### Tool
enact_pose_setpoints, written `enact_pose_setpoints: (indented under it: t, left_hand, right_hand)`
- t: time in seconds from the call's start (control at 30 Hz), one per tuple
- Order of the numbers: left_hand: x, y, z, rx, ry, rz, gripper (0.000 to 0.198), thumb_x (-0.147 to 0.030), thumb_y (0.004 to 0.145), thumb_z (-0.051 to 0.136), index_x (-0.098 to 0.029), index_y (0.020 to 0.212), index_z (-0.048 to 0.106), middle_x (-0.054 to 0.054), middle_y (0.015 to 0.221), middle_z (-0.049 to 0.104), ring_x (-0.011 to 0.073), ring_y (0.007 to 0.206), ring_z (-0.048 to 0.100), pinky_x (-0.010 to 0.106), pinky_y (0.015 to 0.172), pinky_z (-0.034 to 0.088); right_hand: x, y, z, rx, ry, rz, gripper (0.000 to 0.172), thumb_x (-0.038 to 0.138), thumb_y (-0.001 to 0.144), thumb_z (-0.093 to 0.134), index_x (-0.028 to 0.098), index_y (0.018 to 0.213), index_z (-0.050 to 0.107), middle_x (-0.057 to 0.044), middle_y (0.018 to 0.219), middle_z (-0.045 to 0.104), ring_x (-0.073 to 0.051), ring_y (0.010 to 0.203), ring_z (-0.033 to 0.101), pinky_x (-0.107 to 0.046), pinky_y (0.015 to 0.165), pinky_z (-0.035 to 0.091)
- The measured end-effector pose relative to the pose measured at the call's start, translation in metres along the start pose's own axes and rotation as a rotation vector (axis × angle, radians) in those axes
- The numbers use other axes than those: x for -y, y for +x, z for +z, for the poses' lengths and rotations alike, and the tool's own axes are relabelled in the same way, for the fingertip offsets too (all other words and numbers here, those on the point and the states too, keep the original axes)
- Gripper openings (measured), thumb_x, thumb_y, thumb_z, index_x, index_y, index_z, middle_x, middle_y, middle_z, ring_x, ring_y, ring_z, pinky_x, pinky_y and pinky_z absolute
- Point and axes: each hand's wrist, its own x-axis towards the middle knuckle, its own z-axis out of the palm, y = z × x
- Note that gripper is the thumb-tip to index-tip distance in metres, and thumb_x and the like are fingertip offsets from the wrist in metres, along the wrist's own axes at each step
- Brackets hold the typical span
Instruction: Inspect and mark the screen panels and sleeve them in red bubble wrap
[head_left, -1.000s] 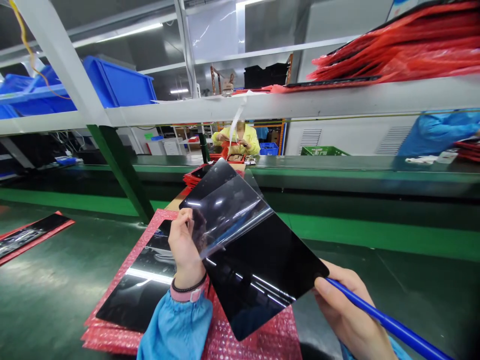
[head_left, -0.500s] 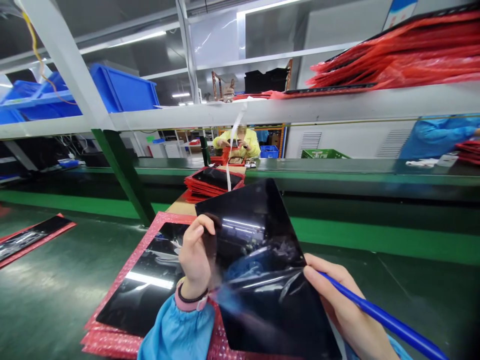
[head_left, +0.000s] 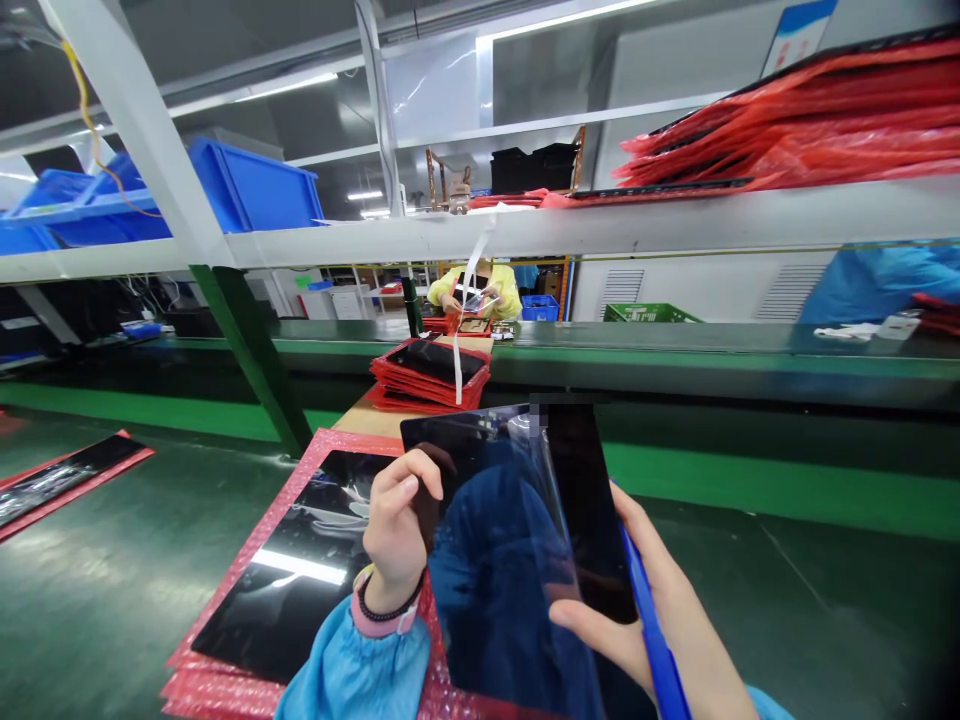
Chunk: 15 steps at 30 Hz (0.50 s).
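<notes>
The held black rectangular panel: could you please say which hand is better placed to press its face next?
Probably the right hand: its thumb lies over the front of the panel, while the left hand sits at its left edge.

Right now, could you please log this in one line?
left hand: at black panel, left edge | right hand: holding panel, blue tool

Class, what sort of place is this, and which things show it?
Probably an electronics factory workshop, judging by the glossy black panel being handled, the stack of red plastic sleeves and the blue plastic bins on the shelf.
</notes>
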Motion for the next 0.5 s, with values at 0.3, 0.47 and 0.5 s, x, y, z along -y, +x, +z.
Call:
enact_pose_setpoints:
  t: [0.3, 0.47, 0.5]
  left_hand:
    - [0.004, 0.001, -0.005, -0.037, 0.108, 0.135, 0.023, -0.029, 0.064, 0.054, -0.019, 0.045, 0.062, 0.003, 0.044, 0.050, 0.0159, 0.047, 0.045, 0.030, 0.049, 0.034]
    - [0.005, -0.001, -0.007, -0.010, 0.115, 0.142, 0.026, -0.032, 0.067, 0.055, -0.019, 0.046, 0.064, 0.004, 0.042, 0.052, 0.0145, 0.042, 0.044, 0.030, 0.045, 0.033]
    - [0.004, -0.002, -0.007, -0.007, 0.124, 0.148, 0.026, -0.032, 0.067, 0.056, -0.019, 0.046, 0.064, 0.004, 0.042, 0.053, 0.0144, 0.042, 0.045, 0.030, 0.045, 0.033]
  right_hand:
    - [-0.014, 0.002, 0.000, -0.075, -0.354, -0.595, 0.101, 0.009, 0.080, 0.065, 0.031, 0.150, -0.004, 0.005, 0.159, 0.002, -0.025, 0.145, 0.001, -0.050, 0.116, 0.013]
    - [-0.024, 0.004, -0.004, -0.099, -0.406, -0.596, 0.103, 0.015, 0.079, 0.069, 0.019, 0.151, -0.005, -0.003, 0.159, 0.002, -0.031, 0.144, 0.001, -0.056, 0.114, 0.013]
    - [-0.024, 0.004, -0.004, -0.103, -0.408, -0.597, 0.104, 0.013, 0.079, 0.068, 0.019, 0.151, -0.006, -0.003, 0.158, 0.002, -0.031, 0.144, 0.001, -0.058, 0.114, 0.013]
